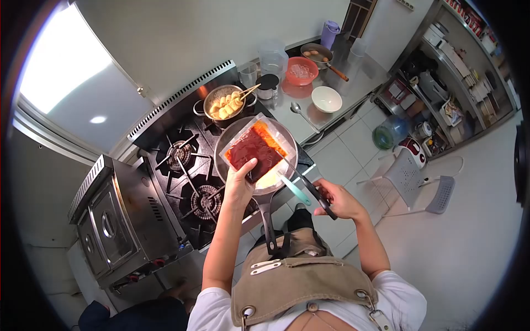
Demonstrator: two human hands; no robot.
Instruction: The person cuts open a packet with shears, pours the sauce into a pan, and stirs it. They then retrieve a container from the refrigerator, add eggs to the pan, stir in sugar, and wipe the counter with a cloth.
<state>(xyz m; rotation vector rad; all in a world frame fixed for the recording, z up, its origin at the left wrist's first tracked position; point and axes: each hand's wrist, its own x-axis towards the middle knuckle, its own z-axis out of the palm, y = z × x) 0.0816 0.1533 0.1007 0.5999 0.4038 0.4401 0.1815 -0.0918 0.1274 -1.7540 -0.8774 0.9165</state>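
My left hand [241, 185] pinches the lower edge of a clear plastic pouch of dark red sauce [255, 151], held tilted over a frying pan [222, 160]. In my right hand [343, 202] is a pair of scissors [313, 190] with black handles; its blades point up to the pouch's right edge. A spatula with a mint-green handle [295, 190] rests in the pan, its handle sticking out over the rim toward the scissors. Something pale yellow [268, 179] shows in the pan below the pouch, which hides most of the inside.
On the gas stove [179, 185], a pot [207, 105] holds food on skewers. The steel counter [353, 83] bears a white bowl [327, 99], a spoon [302, 114], a red bowl [301, 77] and a small pan of eggs [317, 53]. A grey chair [406, 179] stands right.
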